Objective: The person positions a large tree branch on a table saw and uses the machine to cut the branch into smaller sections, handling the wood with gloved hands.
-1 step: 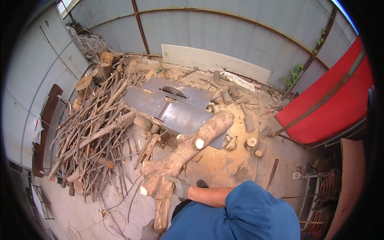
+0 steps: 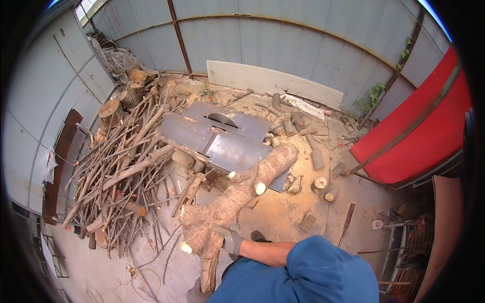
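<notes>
One big heap of branches (image 2: pixel 121 174) is piled l. of the saw surface (image 2: pixel 235 151). The forked log (image 2: pixel 227 207) is laid diagonally, upper end over the surface's near r. part, lower end held near the body; it's in one pc., w/ side stubs sawn off, so cutting across is judged undone. Short lengths (image 2: pixel 317 159) on the floor are judged finished. Log's edge is gripped by the gloved r. hand (image 2: pixel 230 239), fingers clamped on; l. hand (image 2: pixel 195 293) is put by lower end, its fingers' spread can't be told.
</notes>
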`<action>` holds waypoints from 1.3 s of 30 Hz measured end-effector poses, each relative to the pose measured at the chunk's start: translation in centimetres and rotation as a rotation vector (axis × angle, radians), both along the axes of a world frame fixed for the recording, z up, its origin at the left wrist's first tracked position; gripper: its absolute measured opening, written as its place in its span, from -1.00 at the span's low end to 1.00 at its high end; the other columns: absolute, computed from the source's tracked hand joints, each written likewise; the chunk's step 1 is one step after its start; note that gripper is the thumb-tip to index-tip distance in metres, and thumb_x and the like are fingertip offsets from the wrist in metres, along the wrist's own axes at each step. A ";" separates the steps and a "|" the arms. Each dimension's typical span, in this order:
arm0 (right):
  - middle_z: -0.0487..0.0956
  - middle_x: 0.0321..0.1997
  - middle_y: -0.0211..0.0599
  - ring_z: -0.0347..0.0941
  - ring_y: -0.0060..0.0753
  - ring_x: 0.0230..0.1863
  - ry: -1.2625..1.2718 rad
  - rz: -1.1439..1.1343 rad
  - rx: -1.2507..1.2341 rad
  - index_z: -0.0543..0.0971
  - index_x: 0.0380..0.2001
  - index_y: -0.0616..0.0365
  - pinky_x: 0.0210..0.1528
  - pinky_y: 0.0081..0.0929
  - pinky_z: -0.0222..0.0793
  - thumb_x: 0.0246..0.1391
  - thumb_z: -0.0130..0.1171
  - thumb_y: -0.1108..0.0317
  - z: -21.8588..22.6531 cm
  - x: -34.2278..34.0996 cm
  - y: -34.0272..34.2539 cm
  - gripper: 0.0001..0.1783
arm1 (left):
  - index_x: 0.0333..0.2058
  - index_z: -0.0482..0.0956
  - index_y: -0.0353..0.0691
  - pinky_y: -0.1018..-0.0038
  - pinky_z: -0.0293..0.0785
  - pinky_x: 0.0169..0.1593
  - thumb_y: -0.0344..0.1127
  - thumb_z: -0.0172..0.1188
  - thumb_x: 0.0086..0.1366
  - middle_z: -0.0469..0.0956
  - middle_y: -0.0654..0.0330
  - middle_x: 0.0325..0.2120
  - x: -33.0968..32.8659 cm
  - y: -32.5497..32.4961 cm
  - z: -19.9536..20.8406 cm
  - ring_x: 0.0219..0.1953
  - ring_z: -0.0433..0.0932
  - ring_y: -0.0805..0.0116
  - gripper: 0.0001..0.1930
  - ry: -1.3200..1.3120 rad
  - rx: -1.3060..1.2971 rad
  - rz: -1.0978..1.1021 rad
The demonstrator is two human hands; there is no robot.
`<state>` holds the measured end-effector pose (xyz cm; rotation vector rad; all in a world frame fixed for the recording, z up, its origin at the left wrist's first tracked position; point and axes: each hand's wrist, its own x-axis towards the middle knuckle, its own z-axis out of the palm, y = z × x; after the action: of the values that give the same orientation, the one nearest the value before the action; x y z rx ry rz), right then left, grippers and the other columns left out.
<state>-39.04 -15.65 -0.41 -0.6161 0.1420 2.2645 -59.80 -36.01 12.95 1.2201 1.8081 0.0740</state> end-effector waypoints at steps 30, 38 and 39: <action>0.39 0.50 -0.21 0.27 -0.06 0.50 0.080 -0.464 0.170 0.34 0.45 0.06 0.59 -0.02 0.11 0.25 0.33 -0.08 4.6 15.9 7.1 -0.17 | 0.24 0.56 -0.18 0.18 0.61 0.03 0.17 0.39 0.20 0.72 -0.07 -0.10 7.5 15.7 0.5 -0.07 0.71 -0.02 -0.26 0.228 0.430 -0.413; 0.31 0.53 -0.14 0.17 -0.05 0.56 -0.314 -0.354 0.600 0.26 0.47 0.16 0.63 0.02 -0.01 0.30 0.30 -0.03 14.7 18.6 1.2 -0.15 | 0.17 0.61 -0.15 0.14 0.54 0.16 0.20 0.38 0.21 0.68 -0.11 -0.01 5.9 16.9 2.9 0.07 0.64 -0.11 -0.31 0.019 0.247 -0.524; 0.32 0.52 -0.12 0.15 -0.01 0.56 -0.434 -0.335 0.799 0.27 0.46 0.18 0.63 0.06 -0.02 0.32 0.29 0.00 15.7 19.8 0.3 -0.19 | 0.17 0.61 -0.15 0.14 0.54 0.16 0.20 0.38 0.21 0.68 -0.11 -0.01 6.0 17.6 4.4 0.07 0.64 -0.11 -0.31 0.013 0.259 -0.521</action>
<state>-19.24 -15.39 15.33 -0.5651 -0.7762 1.6201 -53.81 -18.43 17.32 1.8440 1.4692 0.0026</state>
